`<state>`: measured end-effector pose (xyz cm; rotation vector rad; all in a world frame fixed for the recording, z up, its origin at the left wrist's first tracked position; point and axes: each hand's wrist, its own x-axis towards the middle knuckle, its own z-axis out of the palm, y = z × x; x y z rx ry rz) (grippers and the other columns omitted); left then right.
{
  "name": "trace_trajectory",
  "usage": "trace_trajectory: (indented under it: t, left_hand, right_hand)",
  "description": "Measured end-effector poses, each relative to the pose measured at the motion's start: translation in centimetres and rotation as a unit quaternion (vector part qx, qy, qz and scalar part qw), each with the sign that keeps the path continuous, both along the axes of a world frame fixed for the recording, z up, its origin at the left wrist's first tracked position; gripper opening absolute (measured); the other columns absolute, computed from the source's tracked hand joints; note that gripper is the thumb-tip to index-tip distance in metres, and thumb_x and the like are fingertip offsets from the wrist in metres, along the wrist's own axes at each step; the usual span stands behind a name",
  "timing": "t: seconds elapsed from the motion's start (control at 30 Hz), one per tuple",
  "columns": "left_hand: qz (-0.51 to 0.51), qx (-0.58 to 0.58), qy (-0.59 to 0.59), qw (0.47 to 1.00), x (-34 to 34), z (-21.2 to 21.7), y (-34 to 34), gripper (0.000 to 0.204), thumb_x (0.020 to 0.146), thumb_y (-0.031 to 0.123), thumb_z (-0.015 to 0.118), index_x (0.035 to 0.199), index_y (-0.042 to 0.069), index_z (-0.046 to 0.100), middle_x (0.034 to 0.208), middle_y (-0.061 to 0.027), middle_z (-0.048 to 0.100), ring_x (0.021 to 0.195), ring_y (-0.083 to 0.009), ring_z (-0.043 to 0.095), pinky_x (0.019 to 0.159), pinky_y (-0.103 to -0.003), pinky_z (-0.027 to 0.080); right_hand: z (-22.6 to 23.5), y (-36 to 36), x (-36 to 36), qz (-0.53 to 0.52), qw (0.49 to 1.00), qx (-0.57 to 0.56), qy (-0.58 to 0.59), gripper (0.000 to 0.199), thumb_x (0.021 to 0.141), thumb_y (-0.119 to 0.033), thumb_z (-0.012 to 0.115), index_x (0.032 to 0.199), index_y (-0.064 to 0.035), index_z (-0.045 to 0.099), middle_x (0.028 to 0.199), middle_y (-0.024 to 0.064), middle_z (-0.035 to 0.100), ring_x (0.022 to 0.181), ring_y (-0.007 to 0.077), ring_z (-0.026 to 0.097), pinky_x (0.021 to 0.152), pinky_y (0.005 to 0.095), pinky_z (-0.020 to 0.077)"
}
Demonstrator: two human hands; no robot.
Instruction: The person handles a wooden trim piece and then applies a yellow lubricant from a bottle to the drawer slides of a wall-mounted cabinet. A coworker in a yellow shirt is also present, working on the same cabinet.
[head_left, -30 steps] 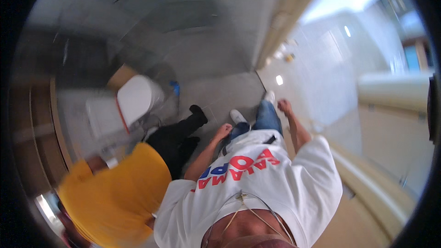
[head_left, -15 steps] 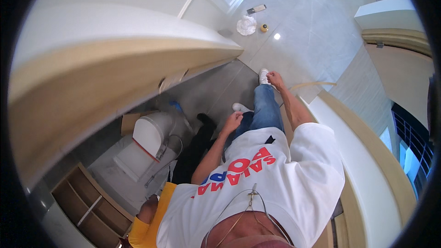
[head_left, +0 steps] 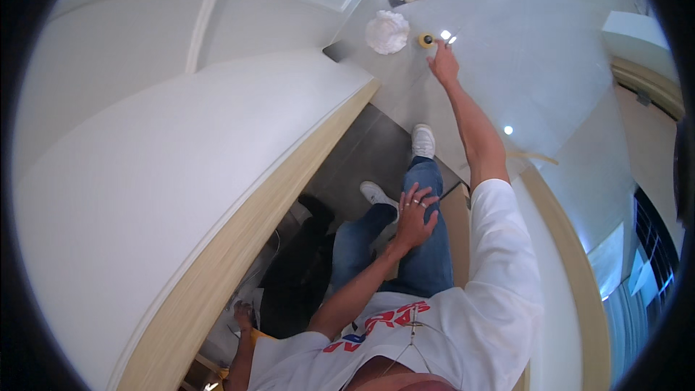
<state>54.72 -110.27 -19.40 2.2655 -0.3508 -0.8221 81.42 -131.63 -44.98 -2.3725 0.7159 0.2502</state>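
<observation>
The right hand [head_left: 443,65] reaches out, fingers [head_left: 434,49] loosely spread, holding nothing, tips at the small round yellow object [head_left: 426,40] on the pale tiled floor [head_left: 536,65], just beside the crumpled white cloth [head_left: 386,32]. Pinch it squarely. The left hand [head_left: 414,216] rests open on the blue-jeaned thigh [head_left: 423,261].
</observation>
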Motion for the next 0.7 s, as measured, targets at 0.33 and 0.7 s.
trace_trajectory:
  t: [0.33,0.7]
  left_hand:
    - [0.024,-0.011,-0.005,1.0,2.5,-0.8,1.1,0.034,0.084,0.021,0.067,0.117,0.015,0.064,0.139,-0.0082,0.05,0.143,-0.0348,0.031,0.116,-0.057,0.021]
    - [-0.09,0.063,0.067,0.992,0.8,3.8,2.8,0.038,0.09,0.03,0.06,0.122,0.009,0.059,0.128,-0.0164,0.057,0.124,-0.0362,0.053,0.098,-0.049,0.046]
  right_hand:
    - [-8.2,-0.8,-0.7,0.083,0.995,-0.031,-0.051,0.028,0.091,-0.008,0.051,0.119,-0.0107,0.055,0.111,0.0186,0.058,0.1,0.0402,0.06,0.082,0.049,0.0505]
    - [13.5,1.1,-25.5,0.027,0.99,0.062,-0.12,0.027,0.086,-0.024,0.067,0.098,-0.0017,0.058,0.093,0.0168,0.058,0.09,0.0352,0.056,0.078,0.0457,0.0458]
